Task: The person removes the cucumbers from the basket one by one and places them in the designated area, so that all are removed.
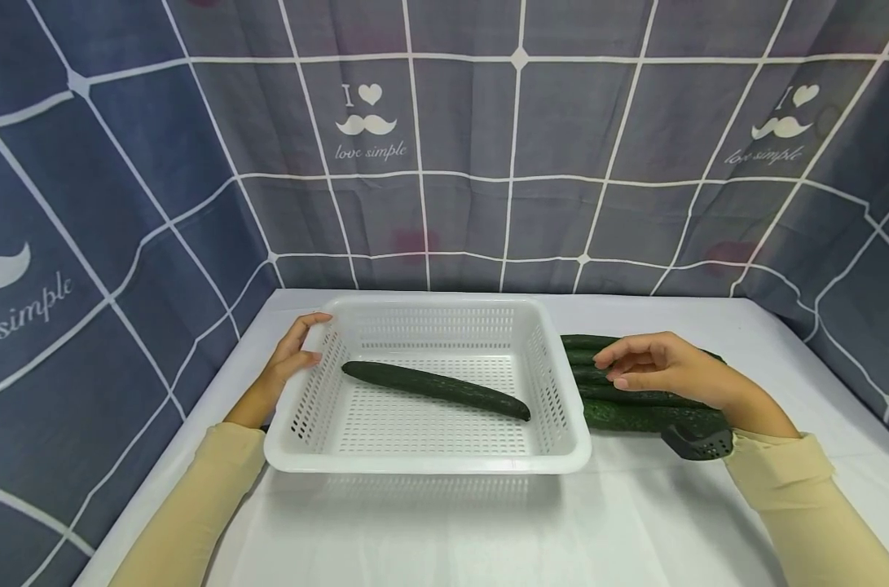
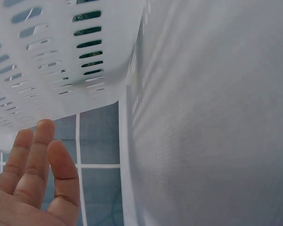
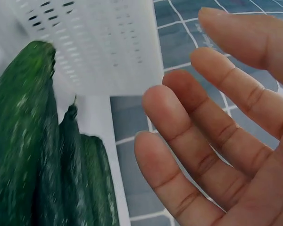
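Note:
A white perforated plastic basket (image 1: 429, 465) stands on the white table, with one long dark green cucumber (image 1: 437, 390) lying slantwise inside. My left hand (image 1: 283, 363) rests at the basket's left rim, thumb and forefinger lying across it. In the left wrist view, other fingers (image 2: 37, 162) extend fairly straight along the basket's outside. To the right of the basket, my right hand (image 1: 671, 371) is over a row of several cucumbers (image 1: 620, 416), which it partly hides. Its fingers (image 3: 198, 155) are loosely bent and apart, holding nothing in the right wrist view.
A white cloth covers the table (image 1: 429, 538). Behind it and along both sides hangs a grey-blue curtain (image 1: 459, 212) with white grid lines and printed lettering. A black wrist device (image 1: 697, 442) sits beneath my right wrist, near the closest cucumber.

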